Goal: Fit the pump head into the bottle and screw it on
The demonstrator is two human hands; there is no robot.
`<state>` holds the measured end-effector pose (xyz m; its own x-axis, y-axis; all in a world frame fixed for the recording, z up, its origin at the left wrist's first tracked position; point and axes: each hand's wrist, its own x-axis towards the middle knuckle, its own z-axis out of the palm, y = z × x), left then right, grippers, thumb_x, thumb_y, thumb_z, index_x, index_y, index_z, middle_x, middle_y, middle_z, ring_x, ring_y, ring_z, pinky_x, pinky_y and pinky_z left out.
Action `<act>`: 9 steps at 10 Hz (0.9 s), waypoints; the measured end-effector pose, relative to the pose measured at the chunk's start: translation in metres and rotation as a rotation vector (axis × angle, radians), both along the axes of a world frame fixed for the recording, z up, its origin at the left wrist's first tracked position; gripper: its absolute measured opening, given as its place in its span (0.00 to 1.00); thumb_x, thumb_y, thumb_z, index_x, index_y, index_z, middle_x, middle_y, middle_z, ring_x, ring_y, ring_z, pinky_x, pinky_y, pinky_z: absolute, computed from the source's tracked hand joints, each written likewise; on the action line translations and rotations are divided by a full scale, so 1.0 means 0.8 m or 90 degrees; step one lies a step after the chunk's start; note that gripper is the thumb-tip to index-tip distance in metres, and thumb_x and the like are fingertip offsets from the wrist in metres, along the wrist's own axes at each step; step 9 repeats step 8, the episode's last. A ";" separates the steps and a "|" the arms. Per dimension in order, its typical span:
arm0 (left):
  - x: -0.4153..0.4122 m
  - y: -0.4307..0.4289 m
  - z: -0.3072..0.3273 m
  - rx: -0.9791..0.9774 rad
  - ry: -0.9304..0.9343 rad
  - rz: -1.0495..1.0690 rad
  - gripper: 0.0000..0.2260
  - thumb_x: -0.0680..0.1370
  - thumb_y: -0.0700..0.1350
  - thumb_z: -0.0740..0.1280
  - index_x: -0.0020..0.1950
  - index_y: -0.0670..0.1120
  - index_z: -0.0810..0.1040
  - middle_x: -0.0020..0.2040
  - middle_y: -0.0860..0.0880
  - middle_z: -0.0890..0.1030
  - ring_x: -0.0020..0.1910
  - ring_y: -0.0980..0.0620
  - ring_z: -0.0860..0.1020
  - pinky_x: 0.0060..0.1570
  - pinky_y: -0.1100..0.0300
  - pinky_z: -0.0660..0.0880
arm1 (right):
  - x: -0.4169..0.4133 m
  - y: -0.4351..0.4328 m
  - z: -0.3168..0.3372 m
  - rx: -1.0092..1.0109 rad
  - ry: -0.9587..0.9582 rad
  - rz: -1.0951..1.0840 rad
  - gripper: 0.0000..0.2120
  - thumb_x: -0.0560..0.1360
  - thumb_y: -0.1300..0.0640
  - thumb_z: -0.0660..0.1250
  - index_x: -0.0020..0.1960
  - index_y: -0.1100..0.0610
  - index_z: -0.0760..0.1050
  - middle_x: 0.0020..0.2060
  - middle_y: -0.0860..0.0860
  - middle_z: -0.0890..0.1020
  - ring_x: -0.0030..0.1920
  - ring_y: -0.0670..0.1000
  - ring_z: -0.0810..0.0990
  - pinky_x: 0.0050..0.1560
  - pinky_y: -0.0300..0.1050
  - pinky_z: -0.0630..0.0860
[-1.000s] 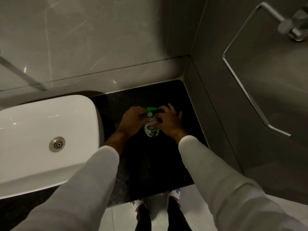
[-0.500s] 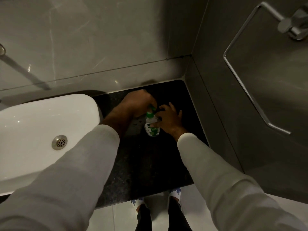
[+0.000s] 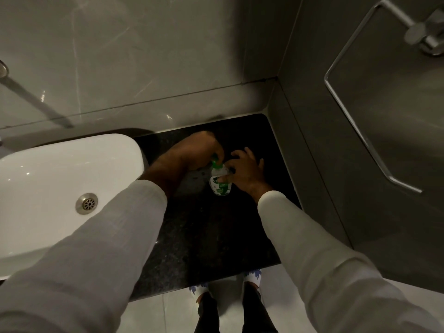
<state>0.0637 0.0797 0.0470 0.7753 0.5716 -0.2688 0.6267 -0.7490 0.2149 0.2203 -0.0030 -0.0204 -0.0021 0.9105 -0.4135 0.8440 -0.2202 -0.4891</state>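
A small clear soap bottle (image 3: 219, 185) with a green and white label stands upright on the black stone counter (image 3: 206, 236). Its green pump head (image 3: 215, 162) sits on the neck, mostly hidden under my fingers. My left hand (image 3: 194, 150) reaches over from the left, wrist raised, fingertips closed on the pump head from above. My right hand (image 3: 245, 171) grips the bottle body from the right, thumb across the label.
A white basin (image 3: 60, 179) with a metal drain (image 3: 87, 203) lies left of the counter. Grey tiled walls close the back and right; a metal towel rail (image 3: 355, 121) hangs on the right wall. My feet stand on the pale floor below the counter's front edge.
My left hand has swung from beside the bottle to above and behind it, wrist raised and turned on the pump head. The right hand keeps holding the bottle in place.
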 end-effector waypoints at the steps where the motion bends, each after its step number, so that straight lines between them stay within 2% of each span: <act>1: 0.000 -0.004 0.000 -0.020 0.006 -0.020 0.13 0.75 0.38 0.72 0.57 0.50 0.86 0.57 0.46 0.82 0.57 0.46 0.80 0.57 0.51 0.77 | -0.001 -0.004 0.001 0.001 0.004 -0.003 0.19 0.68 0.41 0.74 0.56 0.46 0.81 0.77 0.49 0.64 0.81 0.57 0.47 0.75 0.71 0.43; 2: -0.002 -0.013 -0.001 -0.013 -0.056 -0.030 0.14 0.73 0.37 0.74 0.58 0.47 0.85 0.58 0.45 0.84 0.57 0.44 0.81 0.58 0.51 0.77 | 0.002 -0.011 0.000 0.006 0.006 -0.001 0.20 0.68 0.41 0.75 0.56 0.47 0.81 0.76 0.49 0.64 0.81 0.56 0.48 0.76 0.70 0.44; 3: -0.022 -0.035 -0.014 0.000 -0.164 0.047 0.20 0.69 0.38 0.77 0.61 0.43 0.83 0.57 0.41 0.85 0.53 0.41 0.84 0.56 0.57 0.75 | 0.008 -0.028 -0.006 0.024 0.015 -0.003 0.20 0.66 0.42 0.76 0.56 0.48 0.82 0.76 0.48 0.65 0.80 0.54 0.49 0.77 0.67 0.45; 4: -0.037 -0.049 -0.025 0.010 -0.189 0.089 0.20 0.69 0.41 0.75 0.61 0.44 0.83 0.56 0.43 0.85 0.52 0.42 0.84 0.54 0.60 0.72 | 0.006 -0.037 -0.009 0.031 0.015 -0.009 0.21 0.66 0.43 0.76 0.57 0.47 0.81 0.75 0.47 0.65 0.80 0.53 0.49 0.77 0.66 0.44; 6: -0.053 -0.078 -0.047 -0.034 -0.213 0.143 0.17 0.71 0.45 0.76 0.59 0.48 0.83 0.54 0.46 0.85 0.49 0.46 0.84 0.50 0.61 0.75 | 0.002 -0.045 -0.009 0.025 0.035 -0.011 0.24 0.65 0.44 0.78 0.60 0.48 0.80 0.75 0.47 0.66 0.80 0.53 0.50 0.77 0.66 0.45; 7: -0.060 -0.089 -0.046 -0.090 -0.211 0.165 0.17 0.73 0.47 0.76 0.61 0.48 0.82 0.56 0.47 0.84 0.52 0.47 0.83 0.51 0.56 0.79 | 0.004 -0.043 -0.002 0.017 0.024 0.001 0.29 0.65 0.44 0.78 0.65 0.47 0.78 0.77 0.49 0.64 0.80 0.54 0.50 0.77 0.66 0.46; 8: -0.068 -0.099 -0.041 -0.123 -0.176 0.234 0.23 0.74 0.49 0.74 0.68 0.52 0.77 0.63 0.48 0.80 0.60 0.47 0.79 0.57 0.58 0.75 | 0.012 -0.052 0.014 -0.030 0.014 0.031 0.46 0.65 0.45 0.79 0.77 0.45 0.61 0.80 0.52 0.57 0.81 0.57 0.47 0.78 0.65 0.48; 9: -0.068 -0.099 -0.041 -0.123 -0.176 0.234 0.23 0.74 0.49 0.74 0.68 0.52 0.77 0.63 0.48 0.80 0.60 0.47 0.79 0.57 0.58 0.75 | 0.012 -0.052 0.014 -0.030 0.014 0.031 0.46 0.65 0.45 0.79 0.77 0.45 0.61 0.80 0.52 0.57 0.81 0.57 0.47 0.78 0.65 0.48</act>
